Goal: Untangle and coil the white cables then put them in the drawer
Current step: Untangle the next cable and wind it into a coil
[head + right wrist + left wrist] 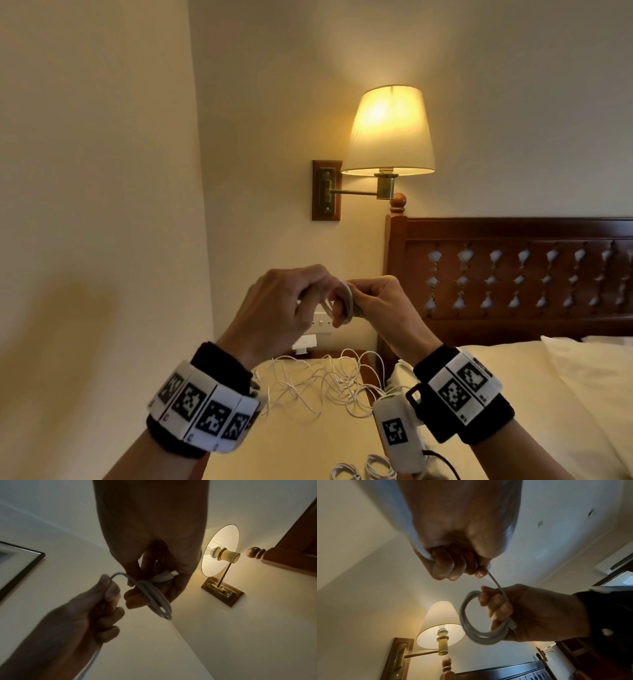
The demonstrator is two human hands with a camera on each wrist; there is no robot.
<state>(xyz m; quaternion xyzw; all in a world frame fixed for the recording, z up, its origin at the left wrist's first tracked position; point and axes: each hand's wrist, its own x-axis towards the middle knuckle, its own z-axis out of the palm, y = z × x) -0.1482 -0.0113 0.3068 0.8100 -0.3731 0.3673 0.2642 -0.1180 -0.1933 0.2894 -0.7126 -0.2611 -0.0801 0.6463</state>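
Right hand (pixel 513 612) round coiled white cable (pixel 471 622) (tail in left hand (pixel 453 563)).

White cables (pixel 329 380) are lying tangled on a cream tabletop (pixel 291 442); far right, a reddish-brown headboard (pixel 513 274) is showing pale cut-out patterns.

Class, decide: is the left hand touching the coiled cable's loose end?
Touching. The left wrist view shows the left hand pinching the strand that runs into the coil, which the right hand grips.
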